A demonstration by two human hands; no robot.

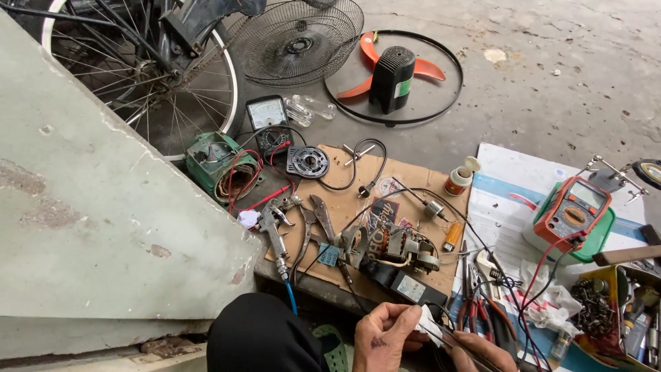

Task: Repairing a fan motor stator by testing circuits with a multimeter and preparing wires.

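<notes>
The fan blades (368, 65) are orange, and the fan motor housing (390, 77) is black with a green patch. The ring (441, 103) around them is black. One meter (573, 212) is orange over a green case; the other meter (270, 122) is black with a white dial. Red and black wires (244, 180) coil on a green box (210, 160). The cardboard (344, 200) is brown, the floor (551, 83) grey. A lighter (452, 235) is orange. The spray gun (273, 231) is silver with a blue hose (291, 297).
</notes>
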